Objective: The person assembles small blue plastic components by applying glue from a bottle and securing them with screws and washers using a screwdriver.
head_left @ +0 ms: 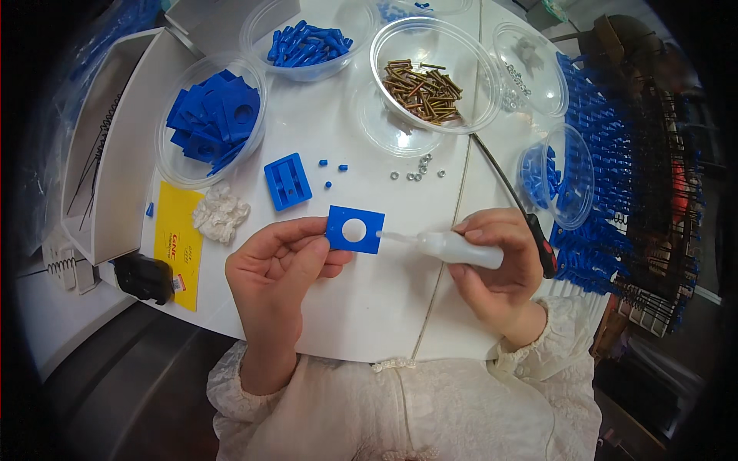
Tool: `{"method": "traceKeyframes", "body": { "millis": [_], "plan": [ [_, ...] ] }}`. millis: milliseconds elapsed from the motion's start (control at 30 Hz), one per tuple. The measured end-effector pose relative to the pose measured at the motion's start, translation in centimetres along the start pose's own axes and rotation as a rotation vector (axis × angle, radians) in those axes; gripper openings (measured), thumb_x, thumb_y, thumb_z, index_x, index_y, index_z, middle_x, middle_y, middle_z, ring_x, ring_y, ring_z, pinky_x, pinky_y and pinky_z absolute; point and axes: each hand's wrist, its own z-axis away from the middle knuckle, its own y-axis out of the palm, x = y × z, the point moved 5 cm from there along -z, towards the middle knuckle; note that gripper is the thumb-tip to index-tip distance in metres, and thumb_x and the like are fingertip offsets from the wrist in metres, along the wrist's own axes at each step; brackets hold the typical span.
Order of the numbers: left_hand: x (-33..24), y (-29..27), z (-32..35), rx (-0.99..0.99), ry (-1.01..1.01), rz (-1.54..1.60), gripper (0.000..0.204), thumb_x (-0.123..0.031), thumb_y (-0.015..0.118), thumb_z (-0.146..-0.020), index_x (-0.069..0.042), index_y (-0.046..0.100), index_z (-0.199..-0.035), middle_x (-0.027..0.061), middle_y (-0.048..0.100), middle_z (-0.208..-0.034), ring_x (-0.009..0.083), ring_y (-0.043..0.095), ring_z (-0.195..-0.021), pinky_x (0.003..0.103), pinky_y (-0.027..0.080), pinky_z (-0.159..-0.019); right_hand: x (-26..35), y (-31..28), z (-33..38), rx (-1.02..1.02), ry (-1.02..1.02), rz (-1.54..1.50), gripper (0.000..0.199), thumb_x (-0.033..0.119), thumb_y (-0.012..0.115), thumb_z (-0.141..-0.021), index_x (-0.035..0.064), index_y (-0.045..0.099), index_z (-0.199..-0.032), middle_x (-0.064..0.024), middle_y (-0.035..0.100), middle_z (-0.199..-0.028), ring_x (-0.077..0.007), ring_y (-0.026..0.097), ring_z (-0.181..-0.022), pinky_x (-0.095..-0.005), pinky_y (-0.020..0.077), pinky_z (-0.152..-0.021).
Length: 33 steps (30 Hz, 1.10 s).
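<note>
My left hand [286, 265] pinches the left edge of a flat blue plastic plate [336, 224] with a round hole through its middle. In my right hand [503, 269] lies a small white squeeze bottle [470, 252], tipped on its side. Its thin nozzle points left and reaches the plate's right edge; whether it touches cannot be made out. Just beyond the plate, a blue slotted block [288, 182] rests on the white table, with a few tiny blue caps [328, 184] beside it. Several small metal nuts [416, 177] lie loose farther right.
Clear tubs hold blue plates [217, 115], blue handle-like parts [307, 44], brassy screws [423, 91] and small blue pieces [552, 175]. A black-handled screwdriver [540, 238] lies by my right hand. Crumpled white tissue [220, 211] sits on a yellow card [173, 261]. Blue assemblies [596, 177] crowd the right edge.
</note>
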Motion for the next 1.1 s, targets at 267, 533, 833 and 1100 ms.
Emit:
{"method": "traceKeyframes", "body": {
  "millis": [267,533,833,1100],
  "plan": [
    [-0.05,0.03,0.00,-0.001,-0.004,-0.008,0.020,0.007,0.060,-0.083,0.011,0.062,-0.103,0.0186,0.069,-0.088,0.0211,0.071,-0.077,0.025,0.059,-0.067,-0.39,0.19,-0.01,0.029,0.050,0.035,0.036,-0.011,0.066,-0.071,0.0001,0.053,-0.102,-0.0139,0.054,-0.104,-0.0221,0.056,-0.097,-0.0322,0.0466,-0.085],
    [-0.15,0.14,0.05,0.005,-0.005,0.008,0.019,0.007,0.059,-0.084,0.011,0.062,-0.102,0.0190,0.069,-0.089,0.0210,0.071,-0.077,0.025,0.059,-0.068,-0.46,0.29,0.00,0.035,0.075,0.044,0.036,-0.012,0.065,-0.070,0.0001,0.053,-0.102,-0.0139,0.053,-0.105,-0.0221,0.056,-0.097,-0.0315,0.0468,-0.085],
    [-0.15,0.60,0.15,0.043,-0.069,-0.034,0.020,0.009,0.059,-0.083,0.011,0.062,-0.102,0.0179,0.069,-0.087,0.0180,0.070,-0.075,0.022,0.057,-0.067,-0.23,0.32,-0.30,-0.021,0.005,0.036,0.037,-0.011,0.070,-0.069,-0.0005,0.057,-0.103,-0.0135,0.058,-0.103,-0.0217,0.060,-0.093,-0.0294,0.0493,-0.079],
    [0.00,0.66,0.11,0.086,-0.079,-0.054,0.020,0.009,0.059,-0.083,0.012,0.062,-0.102,0.0177,0.069,-0.087,0.0173,0.070,-0.074,0.022,0.057,-0.067,-0.17,0.67,-0.22,-0.005,0.022,0.057,0.036,-0.010,0.071,-0.068,-0.0004,0.060,-0.101,-0.0136,0.060,-0.100,-0.0206,0.062,-0.090,-0.0277,0.0508,-0.074]
  ]
}}
